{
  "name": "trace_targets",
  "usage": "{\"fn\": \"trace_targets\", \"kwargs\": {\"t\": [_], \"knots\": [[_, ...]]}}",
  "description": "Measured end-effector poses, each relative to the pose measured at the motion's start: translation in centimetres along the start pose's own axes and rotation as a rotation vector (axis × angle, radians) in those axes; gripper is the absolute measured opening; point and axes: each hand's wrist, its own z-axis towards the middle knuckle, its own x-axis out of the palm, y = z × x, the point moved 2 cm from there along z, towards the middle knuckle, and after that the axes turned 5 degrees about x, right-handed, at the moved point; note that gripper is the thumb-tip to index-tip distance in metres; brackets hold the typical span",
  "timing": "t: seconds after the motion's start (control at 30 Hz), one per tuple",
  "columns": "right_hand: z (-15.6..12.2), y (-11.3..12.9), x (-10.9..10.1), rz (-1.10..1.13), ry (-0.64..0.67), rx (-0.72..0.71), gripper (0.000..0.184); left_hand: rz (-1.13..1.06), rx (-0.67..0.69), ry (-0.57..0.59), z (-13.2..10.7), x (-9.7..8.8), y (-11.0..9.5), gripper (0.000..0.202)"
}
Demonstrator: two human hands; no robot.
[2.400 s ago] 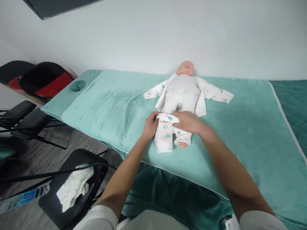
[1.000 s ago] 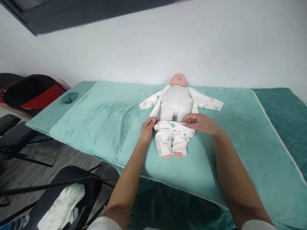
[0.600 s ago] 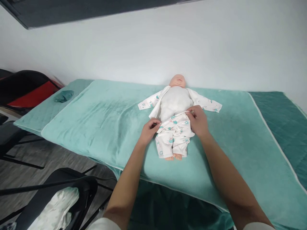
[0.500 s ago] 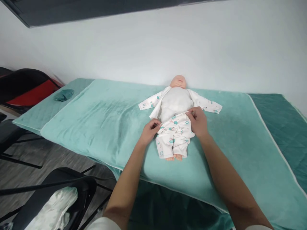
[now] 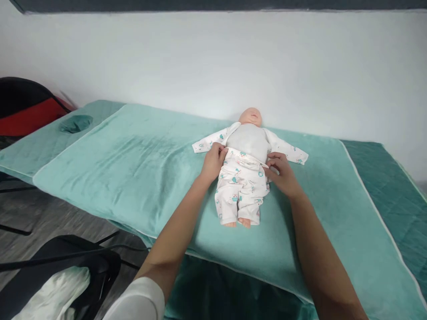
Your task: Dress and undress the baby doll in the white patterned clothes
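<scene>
A baby doll [image 5: 251,116] lies on its back with its head toward the wall and its feet toward me. It wears an open white printed jacket [image 5: 287,150] over a plain white torso. White printed pants [image 5: 238,182] cover its legs up to the belly, with the toes showing below the cuffs. My left hand [image 5: 215,162] pinches the waistband at the doll's side on my left. At the other side, my right hand [image 5: 280,172] has its thumb and fingers closed on the waistband edge.
A green velvet sheet [image 5: 133,155] covers the massage bed, which has a face hole [image 5: 76,124] at the left end. A black chair [image 5: 103,266] with a pale cloth [image 5: 58,293] stands at lower left. Behind the bed rises a white wall [image 5: 167,62].
The pants' waistband has been drawn higher on the belly, mostly on my left. My left hand moved up with it; my right hand shifted slightly down and outward. The view turned a little.
</scene>
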Motion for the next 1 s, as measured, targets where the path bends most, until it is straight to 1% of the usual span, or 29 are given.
{"fn": "trace_targets", "kwargs": {"t": [0.03,0.1,0.2,0.27,0.3,0.37,0.43,0.47,0.5,0.53,0.63,0.73,0.83,0.9,0.93,1.0], "knots": [[0.0,-0.1,0.0,0.013,-0.016,0.0,0.02,0.034,-0.011,-0.005,0.5,0.1,0.2,0.012],[0.4,-0.3,0.0,0.035,-0.081,0.056,0.02,0.068,-0.031,-0.002,1.4,0.5,0.6,0.012],[2.2,-0.5,-0.2,-0.042,-0.225,0.203,0.019,0.036,-0.049,0.028,2.6,1.3,1.4,0.013],[3.9,-0.8,-0.2,-0.036,-0.265,0.309,0.022,-0.006,-0.072,0.037,3.2,1.9,1.9,0.014],[4.8,-1.2,-0.1,0.03,-0.257,0.366,0.026,-0.032,-0.091,0.032,3.4,2.1,2.1,0.013],[6.1,-1.9,0.5,0.255,-0.209,0.482,0.034,-0.084,-0.137,0.004,3.2,2.5,2.5,0.014],[6.4,-2.6,1.1,0.467,-0.183,0.547,0.041,-0.117,-0.167,-0.028,2.6,2.6,2.7,0.016],[6.2,-2.7,1.3,0.515,-0.193,0.547,0.043,-0.123,-0.174,-0.037,2.3,2.6,2.8,0.017],[5.9,-2.7,1.4,0.512,-0.216,0.526,0.043,-0.123,-0.179,-0.04,2.0,2.6,2.8,0.018],[5.5,-2.6,1.4,0.468,-0.242,0.49,0.041,-0.121,-0.18,-0.034,1.7,2.5,2.8,0.018],[4.4,-1.6,1.0,0.221,-0.292,0.404,0.038,-0.119,-0.196,0.019,1.3,2.2,2.9,0.021],[4.1,-1.0,0.6,0.057,-0.28,0.407,0.041,-0.142,-0.228,0.074,1.3,1.9,3.0,0.021],[4.2,-1.1,0.6,0.014,-0.246,0.399,0.043,-0.21,-0.234,0.118,1.2,1.8,3.2,0.018],[4.2,-1.4,0.6,0.018,-0.236,0.353,0.039,-0.247,-0.182,0.112,1.1,1.9,3.3,0.018],[4.2,-1.4,0.6,0.016,-0.246,0.307,0.036,-0.251,-0.133,0.083,1.0,2.0,3.4,0.018],[4.2,-1.1,0.6,-0.011,-0.283,0.159,0.028,-0.244,-0.016,-0.008,1.0,2.0,3.4,0.02]]}}
